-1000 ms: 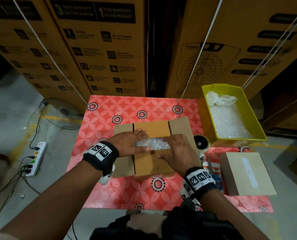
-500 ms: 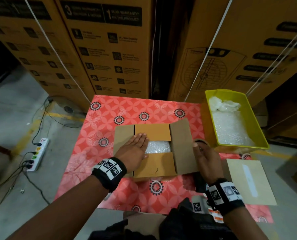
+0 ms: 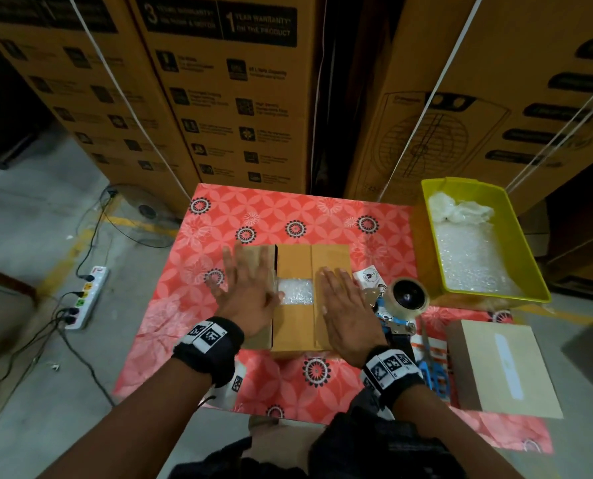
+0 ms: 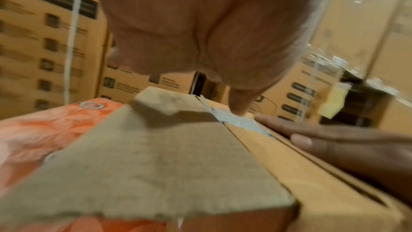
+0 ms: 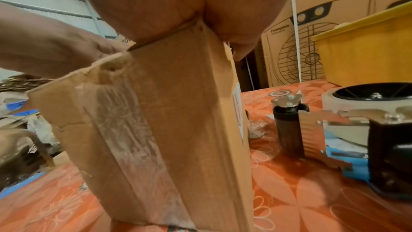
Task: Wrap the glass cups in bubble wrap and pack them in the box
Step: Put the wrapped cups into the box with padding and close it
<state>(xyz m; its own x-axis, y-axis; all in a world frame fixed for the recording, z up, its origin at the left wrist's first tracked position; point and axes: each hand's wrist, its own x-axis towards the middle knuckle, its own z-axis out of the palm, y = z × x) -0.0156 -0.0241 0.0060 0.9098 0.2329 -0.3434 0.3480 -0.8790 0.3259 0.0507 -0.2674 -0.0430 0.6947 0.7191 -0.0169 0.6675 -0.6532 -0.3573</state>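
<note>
The box (image 3: pixel 295 299) sits at the middle of the red flowered table (image 3: pixel 191 305), its end flaps folded in and a patch of bubble wrap (image 3: pixel 295 291) showing through the gap between them. The right hand (image 3: pixel 347 305) lies flat on the right side flap with fingers straight, pressing it down over the opening. The left hand (image 3: pixel 250 288) is spread wide, fingers straight, over the left flap (blurred in the head view, so whether it presses the flap or only hovers just above is hard to say). Just right of the box lies a tape dispenser (image 3: pixel 404 302), with a yellow bin (image 3: pixel 516 236) of bubble wrap beyond it. A closed pale box (image 3: pixel 502 368) rests near the table's right edge.
</note>
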